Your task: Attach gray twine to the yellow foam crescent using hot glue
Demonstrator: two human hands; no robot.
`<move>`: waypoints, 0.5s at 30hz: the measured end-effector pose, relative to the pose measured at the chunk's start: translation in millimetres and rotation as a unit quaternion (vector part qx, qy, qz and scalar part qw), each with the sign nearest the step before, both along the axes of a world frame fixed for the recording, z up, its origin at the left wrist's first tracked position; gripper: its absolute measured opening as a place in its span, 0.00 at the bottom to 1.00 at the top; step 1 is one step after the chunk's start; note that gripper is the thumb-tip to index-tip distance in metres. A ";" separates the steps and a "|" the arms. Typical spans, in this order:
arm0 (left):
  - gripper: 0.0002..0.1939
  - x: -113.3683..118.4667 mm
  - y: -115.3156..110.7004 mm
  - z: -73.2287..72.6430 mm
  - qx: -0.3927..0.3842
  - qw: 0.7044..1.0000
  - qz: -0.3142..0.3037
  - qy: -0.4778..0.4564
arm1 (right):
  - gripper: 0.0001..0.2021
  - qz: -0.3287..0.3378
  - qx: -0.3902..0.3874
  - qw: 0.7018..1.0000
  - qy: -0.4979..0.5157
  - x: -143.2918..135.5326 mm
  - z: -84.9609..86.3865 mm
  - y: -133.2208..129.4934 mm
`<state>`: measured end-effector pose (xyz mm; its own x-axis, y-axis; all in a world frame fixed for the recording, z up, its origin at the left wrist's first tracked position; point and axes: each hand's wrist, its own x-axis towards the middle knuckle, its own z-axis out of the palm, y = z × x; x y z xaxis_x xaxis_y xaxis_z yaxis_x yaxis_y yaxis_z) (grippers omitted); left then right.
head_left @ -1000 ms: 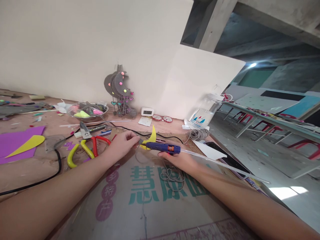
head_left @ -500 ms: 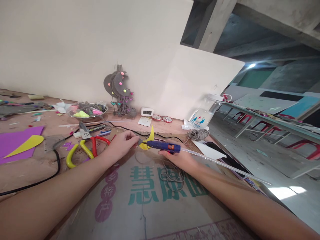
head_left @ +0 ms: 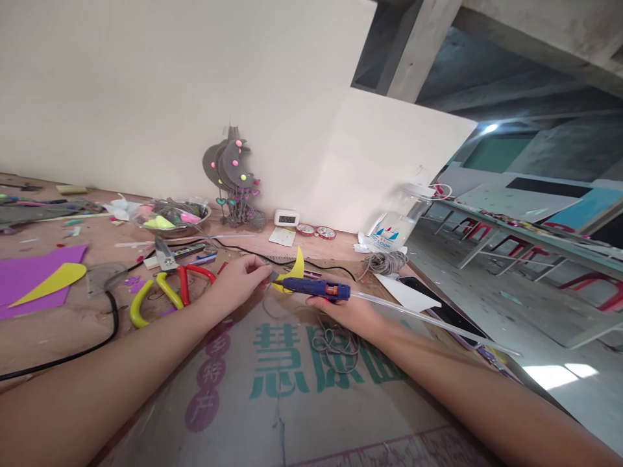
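My left hand pinches a small grey piece between thumb and fingertips. A blue glue gun is in my right hand, its nozzle pointing left and touching or very near the grey piece. From the gun's back end a long clear glue stick reaches out to the right. A yellow crescent shows just behind the nozzle; what holds it is hidden. Loose grey cord lies below my right hand on the printed cardboard.
Pliers with yellow and red handles, purple sheet and a bowl are at left. Behind stand grey moon ornaments and a small clock. A clear jar, twine and a phone are right.
The glue gun has shifted slightly left and its nozzle has come closer to the grey piece. The yellow crescent has tilted and moved a little right. My left hand has hardly moved.
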<state>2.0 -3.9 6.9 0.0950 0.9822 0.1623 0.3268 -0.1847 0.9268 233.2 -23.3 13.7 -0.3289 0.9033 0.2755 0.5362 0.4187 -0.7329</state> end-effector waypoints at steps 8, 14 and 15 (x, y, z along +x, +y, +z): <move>0.10 0.8 -1.2 1.3 -0.004 1.000 0.001 -0.001 | 0.21 0.001 -0.011 1.000 0.001 0.1 -2.3 0.5; 0.10 0.4 -1.1 0.3 -0.010 1.000 0.000 0.005 | 0.20 -0.001 -0.006 1.000 0.001 0.8 -1.6 1.8; 0.10 0.4 -0.8 0.1 -0.009 1.000 0.000 0.007 | 0.20 0.005 -0.004 1.000 -0.002 0.8 -0.9 1.8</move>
<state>2.4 -4.7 7.0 0.0964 0.9849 0.1439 0.3392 -0.1685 0.9255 234.0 -21.5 12.8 -0.3386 0.9021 0.2676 0.5350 0.4185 -0.7339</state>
